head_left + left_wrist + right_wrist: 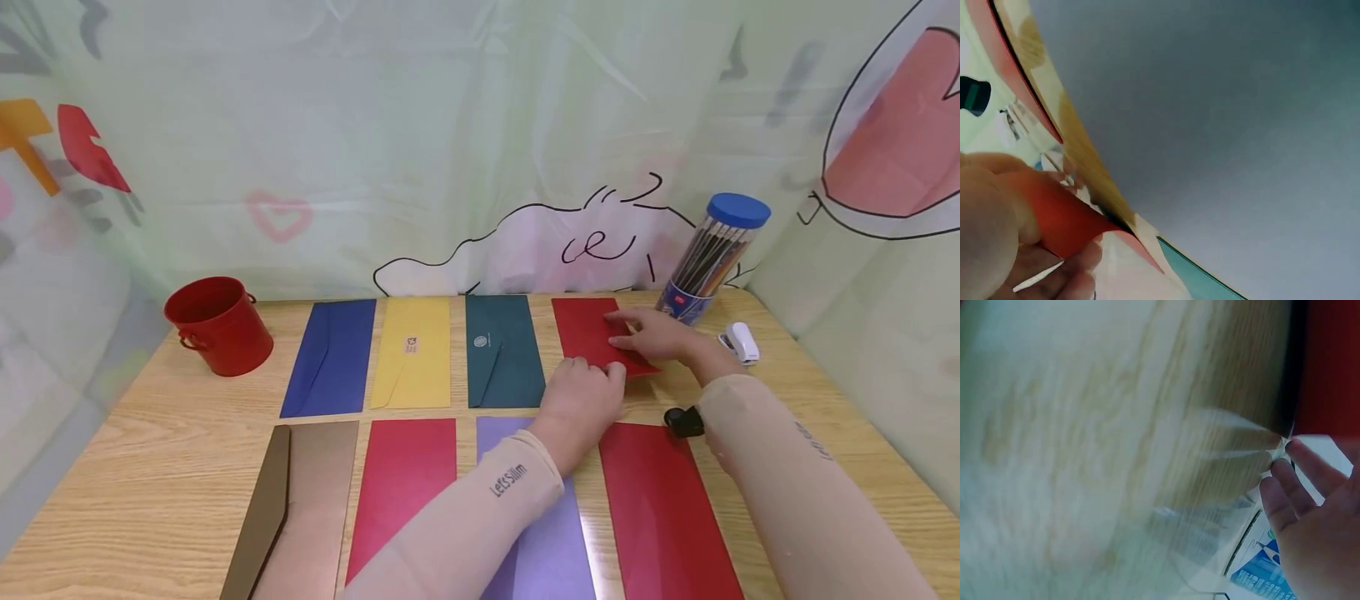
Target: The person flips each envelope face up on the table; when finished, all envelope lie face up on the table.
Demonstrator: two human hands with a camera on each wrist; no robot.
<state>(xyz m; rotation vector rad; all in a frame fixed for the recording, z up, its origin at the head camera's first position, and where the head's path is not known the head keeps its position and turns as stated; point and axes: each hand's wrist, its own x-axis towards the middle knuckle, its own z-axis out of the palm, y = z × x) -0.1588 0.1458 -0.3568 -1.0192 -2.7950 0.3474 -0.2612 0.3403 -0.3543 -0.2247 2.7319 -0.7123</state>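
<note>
A red envelope (588, 329) lies in the back row at the right, its near right corner tilted. My left hand (577, 404) pinches its near edge; in the left wrist view the red paper (1063, 219) runs between thumb and fingers. At its right side is my right hand (663, 335), fingers stretched out over the paper. The right wrist view has those straight fingertips (1279, 465) just below the red envelope (1335, 369). Nearest on the left is a dark green envelope (510, 354). A larger red envelope (660, 508) lies in front, and a lilac envelope (555, 550) is partly under my left sleeve.
Blue (337, 358) and yellow (423, 350) envelopes continue the back row; brown (318, 492) and pinkish-red (408, 467) ones lie in front. A red bucket (225, 333) stands left. A pencil tub (708, 258) and a small white stapler (741, 342) are beside my right hand. A curtain hangs behind.
</note>
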